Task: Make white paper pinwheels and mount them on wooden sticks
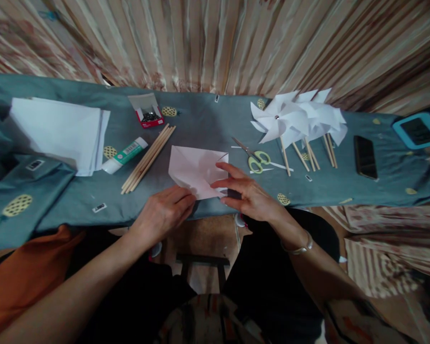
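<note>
A square of white paper lies at the table's near edge, with slits showing at its corners. My left hand is closed on its lower left part, thumb and fingers pinched on the paper. Over the right side of the sheet, my right hand has its fingers spread, the fingertips on or just above the paper. Just right of the sheet are green-handled scissors, blades partly apart, with thin paper strips around them. Several wooden sticks lie to the left, beside a glue stick.
Several finished paper pinwheels on sticks lie at the back right. Farther right are a dark phone and a blue-framed device. An open red box of small metal pins and a stack of white paper are on the left.
</note>
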Action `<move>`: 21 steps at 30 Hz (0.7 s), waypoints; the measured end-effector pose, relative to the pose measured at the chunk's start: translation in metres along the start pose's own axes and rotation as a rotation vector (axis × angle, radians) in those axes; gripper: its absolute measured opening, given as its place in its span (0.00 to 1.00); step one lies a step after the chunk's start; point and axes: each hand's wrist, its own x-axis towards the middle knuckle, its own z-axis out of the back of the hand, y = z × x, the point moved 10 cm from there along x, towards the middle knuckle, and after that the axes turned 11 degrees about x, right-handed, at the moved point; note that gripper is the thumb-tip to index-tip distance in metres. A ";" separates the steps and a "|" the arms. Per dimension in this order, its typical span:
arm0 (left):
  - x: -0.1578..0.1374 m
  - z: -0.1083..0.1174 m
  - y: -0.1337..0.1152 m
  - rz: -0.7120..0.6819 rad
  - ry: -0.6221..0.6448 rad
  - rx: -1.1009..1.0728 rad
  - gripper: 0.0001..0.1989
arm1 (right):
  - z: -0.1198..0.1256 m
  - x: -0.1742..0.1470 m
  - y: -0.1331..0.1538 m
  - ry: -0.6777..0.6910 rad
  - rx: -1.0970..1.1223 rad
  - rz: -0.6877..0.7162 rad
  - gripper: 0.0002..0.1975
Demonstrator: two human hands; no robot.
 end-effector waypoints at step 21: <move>-0.021 0.018 0.036 0.066 0.032 0.037 0.11 | -0.005 0.014 -0.014 -0.035 0.208 -0.041 0.04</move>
